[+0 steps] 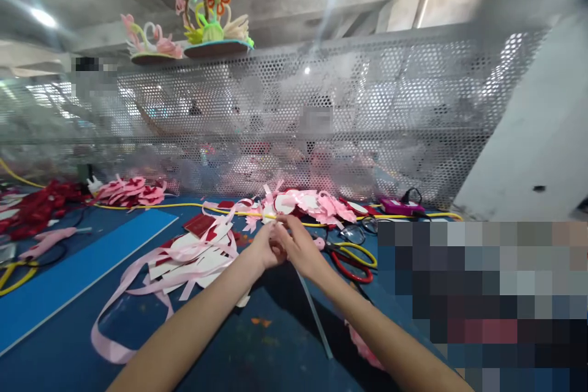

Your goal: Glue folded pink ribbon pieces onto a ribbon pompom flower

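My left hand and my right hand meet over the middle of the blue table, fingers bent and pressed together. From under the right hand a long translucent glue stick slants down towards me; its upper end is hidden by my fingers. What the left fingers pinch is too small and covered to make out. Just left of the hands lies a pile of white cut pieces with pink ribbon looping off it. Close by on the right are scissors with red and yellow handles.
Pink ruffled pieces lie behind my hands, along a yellow cable. A pink glue gun and a blue board are at left. A perforated metal screen rises behind, carrying fuzzy flower ornaments.
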`<state>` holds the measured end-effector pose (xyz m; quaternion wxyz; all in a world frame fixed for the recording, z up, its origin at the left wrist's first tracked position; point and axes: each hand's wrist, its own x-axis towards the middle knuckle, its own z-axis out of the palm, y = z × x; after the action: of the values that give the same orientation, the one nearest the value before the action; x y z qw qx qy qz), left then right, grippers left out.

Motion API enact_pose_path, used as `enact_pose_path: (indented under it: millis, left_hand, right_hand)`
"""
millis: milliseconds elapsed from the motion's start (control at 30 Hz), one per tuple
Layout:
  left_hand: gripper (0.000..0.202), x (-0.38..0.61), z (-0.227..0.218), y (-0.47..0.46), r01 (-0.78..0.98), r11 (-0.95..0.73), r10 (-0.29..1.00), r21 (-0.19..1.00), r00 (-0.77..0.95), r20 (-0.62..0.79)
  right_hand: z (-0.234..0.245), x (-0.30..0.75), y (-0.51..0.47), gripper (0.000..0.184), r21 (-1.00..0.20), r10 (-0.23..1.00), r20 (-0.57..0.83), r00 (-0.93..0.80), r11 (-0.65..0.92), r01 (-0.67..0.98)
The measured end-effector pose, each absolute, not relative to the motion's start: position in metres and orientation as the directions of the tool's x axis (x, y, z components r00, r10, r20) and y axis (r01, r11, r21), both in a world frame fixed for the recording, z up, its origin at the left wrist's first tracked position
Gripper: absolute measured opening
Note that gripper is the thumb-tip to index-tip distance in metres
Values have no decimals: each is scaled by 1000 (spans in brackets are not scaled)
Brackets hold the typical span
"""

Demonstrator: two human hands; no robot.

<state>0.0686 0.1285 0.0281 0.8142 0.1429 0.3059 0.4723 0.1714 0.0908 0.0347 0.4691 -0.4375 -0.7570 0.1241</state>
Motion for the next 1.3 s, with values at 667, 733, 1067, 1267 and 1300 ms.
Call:
enact_pose_path:
  millis: [667, 733, 1067, 1267, 1300]
  left_hand:
    - [58, -14, 12, 177, -143, 233, 944, 962, 272, -188]
    - [72, -17, 17, 176, -77, 229, 928, 970, 319, -194]
    - [18, -19, 34, 169, 266, 38, 925, 963, 355, -135]
    - [22, -18, 24, 166, 423, -23, 937, 906, 325, -128]
    - [22, -18, 23, 165, 448, -32, 936, 894, 326, -130]
  right_hand:
    - [109, 243, 94, 25, -937, 936, 340, 87, 329, 116]
    - [111, 246, 94, 25, -938, 937, 337, 88, 327, 113]
    - [109, 262, 101, 26, -941, 937, 328, 122, 311, 136]
    - [110, 261, 100, 27, -936, 937, 332, 105, 314, 156]
    - [110, 261, 100, 27, -936, 938, 332, 101, 315, 158]
